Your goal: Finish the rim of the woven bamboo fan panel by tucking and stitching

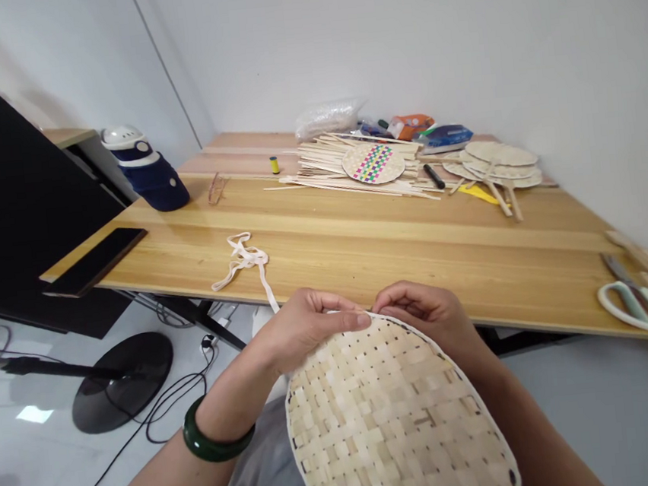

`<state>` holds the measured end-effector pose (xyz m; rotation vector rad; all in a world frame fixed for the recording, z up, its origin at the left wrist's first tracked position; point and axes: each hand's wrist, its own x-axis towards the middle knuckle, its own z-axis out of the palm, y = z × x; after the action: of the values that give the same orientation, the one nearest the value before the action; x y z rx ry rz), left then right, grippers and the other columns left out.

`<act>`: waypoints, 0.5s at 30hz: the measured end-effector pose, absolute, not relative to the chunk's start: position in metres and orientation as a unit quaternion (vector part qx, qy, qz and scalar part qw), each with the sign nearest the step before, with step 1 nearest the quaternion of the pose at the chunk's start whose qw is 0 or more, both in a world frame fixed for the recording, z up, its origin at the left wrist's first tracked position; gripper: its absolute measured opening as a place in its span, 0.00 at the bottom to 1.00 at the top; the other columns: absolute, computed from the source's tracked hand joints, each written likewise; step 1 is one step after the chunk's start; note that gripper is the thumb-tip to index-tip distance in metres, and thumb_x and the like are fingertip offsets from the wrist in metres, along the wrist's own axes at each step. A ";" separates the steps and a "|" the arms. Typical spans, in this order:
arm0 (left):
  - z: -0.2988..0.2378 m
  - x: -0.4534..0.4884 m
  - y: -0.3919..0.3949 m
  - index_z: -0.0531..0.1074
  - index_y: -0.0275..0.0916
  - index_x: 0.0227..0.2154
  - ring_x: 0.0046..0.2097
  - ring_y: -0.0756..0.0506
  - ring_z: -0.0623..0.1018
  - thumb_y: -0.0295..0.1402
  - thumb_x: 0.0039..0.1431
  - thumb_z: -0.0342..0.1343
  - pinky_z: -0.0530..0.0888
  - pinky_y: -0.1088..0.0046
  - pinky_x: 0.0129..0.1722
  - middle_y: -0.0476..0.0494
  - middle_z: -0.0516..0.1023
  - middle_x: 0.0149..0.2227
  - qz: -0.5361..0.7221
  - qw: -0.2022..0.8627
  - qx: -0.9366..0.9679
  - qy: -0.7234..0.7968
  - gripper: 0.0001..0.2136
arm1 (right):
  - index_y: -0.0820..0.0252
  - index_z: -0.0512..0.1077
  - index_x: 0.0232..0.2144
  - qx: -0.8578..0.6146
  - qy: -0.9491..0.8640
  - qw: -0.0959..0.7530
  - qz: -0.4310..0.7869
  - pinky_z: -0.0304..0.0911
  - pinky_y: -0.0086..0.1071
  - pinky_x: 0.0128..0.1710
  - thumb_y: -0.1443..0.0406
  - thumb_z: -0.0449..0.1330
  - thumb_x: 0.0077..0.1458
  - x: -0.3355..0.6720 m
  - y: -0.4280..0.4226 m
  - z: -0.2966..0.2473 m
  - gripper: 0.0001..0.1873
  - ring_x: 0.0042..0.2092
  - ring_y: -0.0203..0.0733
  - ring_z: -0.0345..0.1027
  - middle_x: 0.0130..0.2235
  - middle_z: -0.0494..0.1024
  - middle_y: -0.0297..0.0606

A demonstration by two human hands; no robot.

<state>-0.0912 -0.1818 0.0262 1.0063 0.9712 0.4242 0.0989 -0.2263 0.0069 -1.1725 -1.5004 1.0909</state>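
A round woven bamboo fan (392,420) rests on my lap, tilted toward me, below the table's front edge. My left hand (309,328), with a green bangle on the wrist, pinches the fan's top rim with closed fingers. My right hand (422,311) is closed on the same rim just to the right, its fingertips almost touching the left ones. A white edging tape (244,263) runs from the rim near my left hand up onto the wooden table (359,247), where the rest lies in a loose heap.
At the table's back lie bamboo strips (328,168), a colourful woven fan (374,163), plain finished fans (500,163), a black marker and bags. Scissors (639,303) sit at the right edge. A blue-white helmet (145,172), glasses and a dark screen (11,212) are left; cables cross the floor.
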 end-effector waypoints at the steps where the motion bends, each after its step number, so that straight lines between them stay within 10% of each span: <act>1: 0.026 -0.092 -0.181 0.80 0.36 0.24 0.24 0.51 0.73 0.37 0.38 0.69 0.67 0.76 0.26 0.47 0.79 0.23 0.197 0.744 0.460 0.442 0.10 | 0.58 0.76 0.30 -0.469 -0.621 0.453 0.435 0.66 0.26 0.28 0.62 0.62 0.56 0.101 -0.225 0.008 0.07 0.30 0.35 0.71 0.30 0.78 0.35; 15: 0.029 -0.092 -0.166 0.79 0.35 0.24 0.27 0.51 0.70 0.38 0.45 0.65 0.64 0.76 0.29 0.50 0.77 0.23 0.304 0.623 0.563 0.450 0.10 | 0.61 0.74 0.27 -0.424 -0.844 0.292 -0.147 0.63 0.43 0.47 0.70 0.53 0.62 0.077 -0.209 0.042 0.13 0.36 0.43 0.66 0.29 0.75 0.40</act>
<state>-0.0918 -0.1664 0.0287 1.2943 1.0335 0.6985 0.0772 -0.2089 0.0416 -1.1314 -2.2509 -0.3929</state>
